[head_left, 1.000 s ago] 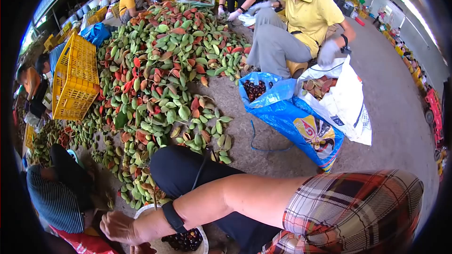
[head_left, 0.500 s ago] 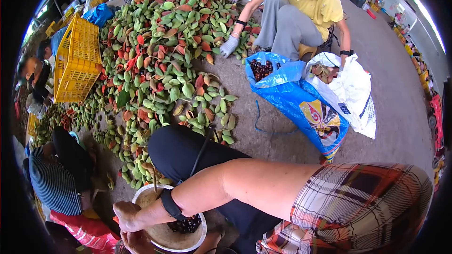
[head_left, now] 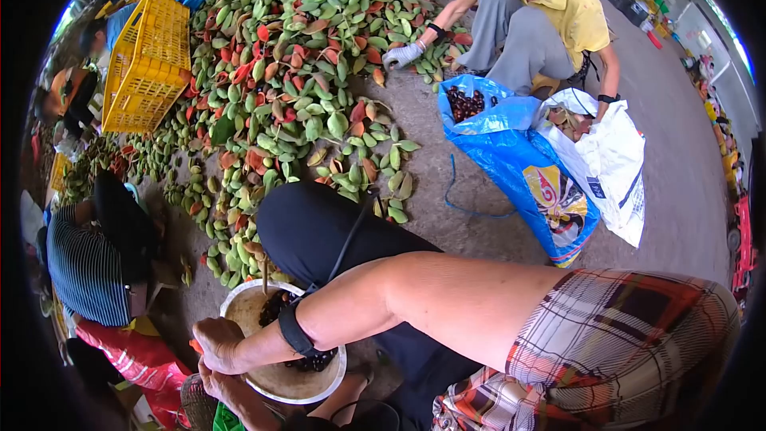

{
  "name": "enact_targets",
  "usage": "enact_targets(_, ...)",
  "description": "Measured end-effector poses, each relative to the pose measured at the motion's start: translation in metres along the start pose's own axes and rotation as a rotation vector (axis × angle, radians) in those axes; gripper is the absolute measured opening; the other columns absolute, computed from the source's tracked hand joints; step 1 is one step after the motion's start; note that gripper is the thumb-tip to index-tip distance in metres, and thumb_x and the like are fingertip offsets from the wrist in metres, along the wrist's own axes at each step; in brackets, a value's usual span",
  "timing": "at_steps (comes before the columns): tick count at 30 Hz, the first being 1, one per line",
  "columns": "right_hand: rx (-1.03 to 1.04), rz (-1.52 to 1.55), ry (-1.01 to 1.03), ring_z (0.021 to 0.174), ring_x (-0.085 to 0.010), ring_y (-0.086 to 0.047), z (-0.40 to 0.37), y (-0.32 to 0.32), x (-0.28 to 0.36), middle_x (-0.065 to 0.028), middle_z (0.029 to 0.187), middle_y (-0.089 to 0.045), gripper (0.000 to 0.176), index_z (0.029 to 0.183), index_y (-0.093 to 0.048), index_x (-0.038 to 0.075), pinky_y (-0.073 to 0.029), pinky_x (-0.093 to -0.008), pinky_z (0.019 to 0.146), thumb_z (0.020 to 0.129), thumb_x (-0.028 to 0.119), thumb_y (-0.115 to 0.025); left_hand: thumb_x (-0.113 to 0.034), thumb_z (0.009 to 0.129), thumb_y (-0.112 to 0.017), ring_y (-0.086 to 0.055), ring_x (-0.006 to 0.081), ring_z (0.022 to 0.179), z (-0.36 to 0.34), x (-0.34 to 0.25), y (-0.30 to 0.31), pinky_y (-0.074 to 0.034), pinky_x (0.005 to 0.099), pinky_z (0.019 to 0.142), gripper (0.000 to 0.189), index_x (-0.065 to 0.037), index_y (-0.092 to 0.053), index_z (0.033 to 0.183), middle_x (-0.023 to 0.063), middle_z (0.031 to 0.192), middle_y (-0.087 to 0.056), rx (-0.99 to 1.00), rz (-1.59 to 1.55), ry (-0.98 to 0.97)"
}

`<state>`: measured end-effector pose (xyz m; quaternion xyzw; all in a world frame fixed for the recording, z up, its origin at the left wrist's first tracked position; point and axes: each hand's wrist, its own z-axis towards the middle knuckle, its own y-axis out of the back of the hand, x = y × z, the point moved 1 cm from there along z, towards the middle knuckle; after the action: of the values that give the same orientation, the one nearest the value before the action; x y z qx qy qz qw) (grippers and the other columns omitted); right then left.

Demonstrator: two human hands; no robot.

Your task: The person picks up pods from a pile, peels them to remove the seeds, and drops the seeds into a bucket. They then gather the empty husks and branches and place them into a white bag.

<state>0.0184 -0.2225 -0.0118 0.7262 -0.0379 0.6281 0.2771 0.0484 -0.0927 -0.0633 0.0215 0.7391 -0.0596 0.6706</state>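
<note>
Dark seeds (head_left: 275, 306) lie in a pale basin (head_left: 244, 305).

Right hand (head_left: 215, 343): fingertips out of sight, grip unreadable; small orange scrap (head_left: 195, 345) peeks past its edge, too little to identify. Left hand (head_left: 227, 389): partly covered by the right; its forearm is cropped at the bottom of view. Bowl (head_left: 275, 379): middle crossed by the right forearm (head_left: 355, 311), which conceals some of the dark seeds (head_left: 275, 306). Green item (head_left: 226, 417) outside the bowl's lower-left rim: cropped at bottom, nature unclear. Co-worker's forearm (head_left: 608, 80): hand indistinct in the white sack's (head_left: 626, 160) mouth. Pod pile (head_left: 311, 56): top cropped. Goods by the right wall (head_left: 714, 112): too small to name.
</note>
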Motion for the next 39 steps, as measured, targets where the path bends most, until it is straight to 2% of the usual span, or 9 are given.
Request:
enact_targets(9,0.09,-0.053,0.128,0.085,-0.0342,-0.064,0.014,-0.005,-0.008,-0.0181,0.083,-0.065,0.018,0.081,-0.061,0.003,-0.05,-0.0424,0.072,0.067,0.01,-0.069,0.007,0.06,-0.051,-0.058,0.0116,0.07,-0.012,-0.026,-0.005,-0.045,0.0209,0.063,0.038,0.003,-0.061,0.097,0.0059,0.085,-0.063,0.349,0.048,0.009)
enact_targets(15,0.149,-0.014,0.112,0.08,-0.0317,-0.066,0.012,0.007,0.007,-0.0171,0.076,-0.066,0.009,0.074,-0.064,0.004,-0.052,-0.0392,0.069,0.067,0.008,-0.068,0.003,0.075,-0.059,-0.062,0.016,0.082,-0.004,-0.034,0.015,-0.049,0.0231,0.063,0.027,0.001,-0.062,0.102,0.01,0.095,-0.063,0.375,0.43,0.135)
enact_targets(17,0.034,0.02,0.125,0.079,-0.0327,-0.066,0.016,0.008,0.01,-0.0171,0.076,-0.066,0.007,0.072,-0.064,0.005,-0.052,-0.0386,0.07,0.067,0.008,-0.067,0.002,0.071,-0.064,-0.059,0.0121,0.082,-0.029,-0.061,-0.017,-0.051,0.0257,0.071,0.022,0.007,-0.063,0.092,0.009,0.099,-0.06,0.391,0.477,0.005)
enact_targets(19,0.08,-0.025,0.174,0.081,-0.0324,-0.064,0.019,0.004,0.011,-0.0159,0.078,-0.064,0.013,0.078,-0.06,0.007,-0.048,-0.0387,0.068,0.068,0.01,-0.067,-0.006,0.081,-0.06,-0.058,0.0158,0.094,-0.021,-0.057,-0.01,-0.051,0.0298,0.08,0.031,0.005,-0.057,0.11,0.0092,0.111,-0.055,0.634,0.754,-0.306)
enact_targets(21,0.125,-0.022,0.232,0.083,-0.0331,-0.062,0.016,0.002,0.009,-0.0171,0.082,-0.062,0.014,0.081,-0.059,0.006,-0.047,-0.0393,0.07,0.069,0.012,-0.065,-0.024,0.091,-0.055,-0.055,0.018,0.104,-0.015,-0.048,-0.006,-0.05,0.0328,0.081,0.046,-0.004,-0.043,0.13,0.0089,0.117,-0.052,0.292,0.021,0.095)
enact_targets(22,0.154,-0.015,0.27,0.084,-0.0334,-0.061,0.014,0.001,0.012,-0.0177,0.084,-0.061,0.015,0.082,-0.058,0.006,-0.047,-0.0395,0.071,0.07,0.013,-0.064,-0.039,0.095,-0.047,-0.048,0.0178,0.113,-0.005,-0.048,0.006,-0.045,0.0351,0.087,0.056,-0.01,-0.028,0.139,0.0073,0.122,-0.048,0.376,-0.152,0.262)
enact_targets(25,0.226,0.025,0.358,0.087,-0.0345,-0.058,0.003,-0.006,0.012,-0.0196,0.089,-0.059,0.019,0.087,-0.056,0.005,-0.045,-0.0404,0.074,0.072,0.015,-0.061,-0.045,0.095,-0.045,-0.045,0.0172,0.116,-0.005,-0.038,0.003,-0.041,0.0348,0.091,0.054,-0.015,-0.033,0.138,0.0053,0.125,-0.046,0.29,-0.496,0.367)
enact_targets(33,0.286,0.067,0.442,0.08,-0.0338,-0.043,-0.008,-0.037,-0.024,-0.0195,0.089,-0.045,0.02,0.088,-0.037,0.005,-0.035,-0.0417,0.072,0.083,0.022,-0.044,-0.03,0.098,-0.042,-0.049,0.0147,0.108,-0.016,-0.048,-0.008,-0.04,0.0323,0.093,0.032,-0.012,-0.043,0.124,0.0022,0.112,-0.051,0.42,-0.389,0.433)
enact_targets(39,-0.078,-0.038,0.74,0.077,-0.0306,-0.042,-0.011,-0.059,-0.024,-0.0171,0.082,-0.039,0.019,0.085,-0.037,0.007,-0.034,-0.0402,0.068,0.081,0.025,-0.04,-0.009,0.086,-0.055,-0.059,0.0201,0.089,0.015,-0.043,0.034,-0.048,0.0338,0.082,0.022,-0.002,-0.055,0.107,0.0074,0.096,-0.058,0.286,-0.214,0.237)
